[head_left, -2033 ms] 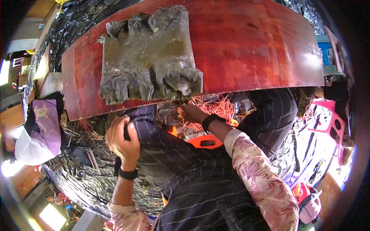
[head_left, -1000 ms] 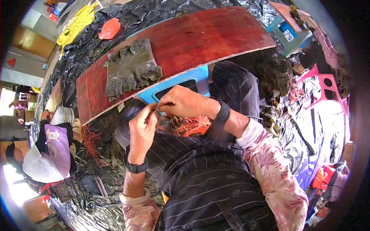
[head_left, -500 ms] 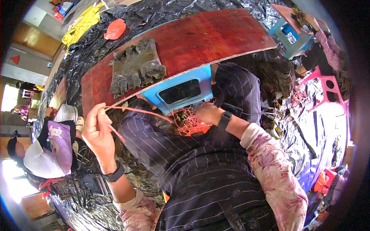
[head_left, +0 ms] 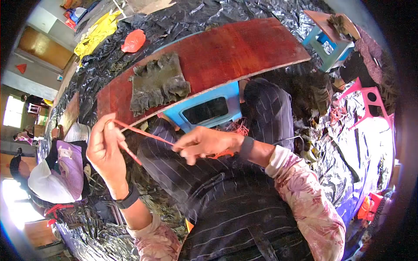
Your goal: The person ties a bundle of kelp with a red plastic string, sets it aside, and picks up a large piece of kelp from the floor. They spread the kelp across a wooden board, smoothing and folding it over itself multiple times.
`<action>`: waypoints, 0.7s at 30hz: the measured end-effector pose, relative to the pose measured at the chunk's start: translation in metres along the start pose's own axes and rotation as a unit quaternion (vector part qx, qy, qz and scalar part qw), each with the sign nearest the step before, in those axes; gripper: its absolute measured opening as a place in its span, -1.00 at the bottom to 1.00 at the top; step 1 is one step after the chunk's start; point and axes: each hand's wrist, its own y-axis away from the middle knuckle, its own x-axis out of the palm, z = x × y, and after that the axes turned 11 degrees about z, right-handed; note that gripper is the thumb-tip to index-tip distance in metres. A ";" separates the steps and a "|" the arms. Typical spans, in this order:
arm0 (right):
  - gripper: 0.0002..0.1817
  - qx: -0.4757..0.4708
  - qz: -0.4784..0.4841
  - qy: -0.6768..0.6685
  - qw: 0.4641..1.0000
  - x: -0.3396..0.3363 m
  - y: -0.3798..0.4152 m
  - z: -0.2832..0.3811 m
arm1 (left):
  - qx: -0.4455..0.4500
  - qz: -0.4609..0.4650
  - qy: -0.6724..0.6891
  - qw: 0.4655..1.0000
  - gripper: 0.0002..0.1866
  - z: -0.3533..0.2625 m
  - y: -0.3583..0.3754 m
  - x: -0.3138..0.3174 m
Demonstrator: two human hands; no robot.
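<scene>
My left hand pinches a thin pink-red strip between thumb and fingers, and a short tail hangs below them. The strip runs taut across to my right hand, whose fingertips close on its other part above my lap. Ahead of my hands a dark, wrinkled, leafy slab lies on a red board. A blue plastic stool props up the board. More tangled pink strips lie between my knees, partly hidden by my right forearm.
Dark crinkled sheeting covers the floor. To the right are a pink plastic stool and a small table. A red bag and yellow cloth lie at back left; a white bag is nearer left.
My right hand has moved up and left from the strip pile between my knees to the strip by my left hand. The strip now spans tightly between both hands.
</scene>
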 end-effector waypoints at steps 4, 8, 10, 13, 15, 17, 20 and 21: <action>-0.67 0.028 -0.077 -0.048 0.995 -0.037 0.046 0.005 | -0.053 -0.058 -0.015 0.997 -0.82 0.034 0.012 -0.029; -0.74 0.090 -0.189 0.136 0.968 -0.090 0.095 0.040 | -0.145 -0.016 0.021 0.989 -0.84 0.073 0.037 -0.020; -0.76 0.116 -0.235 0.243 0.934 -0.121 0.110 0.063 | -0.190 0.022 0.038 0.981 -0.86 0.082 0.050 0.003; -0.77 0.126 -0.311 0.330 0.882 -0.168 0.114 0.100 | -0.183 0.088 0.056 0.978 -0.88 0.111 0.062 0.038; -0.76 0.148 -0.340 0.413 0.832 -0.193 0.100 0.121 | -0.179 0.132 0.006 0.975 -0.88 0.113 0.065 0.059; -0.77 0.071 -0.298 0.579 0.756 -0.239 0.083 0.112 | -0.186 0.174 -0.006 0.967 -0.84 0.114 0.063 0.072; -0.80 0.150 -0.291 0.627 0.707 -0.266 0.037 0.108 | -0.210 0.231 -0.085 0.946 -0.81 0.136 0.063 0.086; -0.84 0.163 -0.288 0.652 0.683 -0.276 0.021 0.103 | -0.217 0.233 -0.080 0.945 -0.83 0.132 0.061 0.086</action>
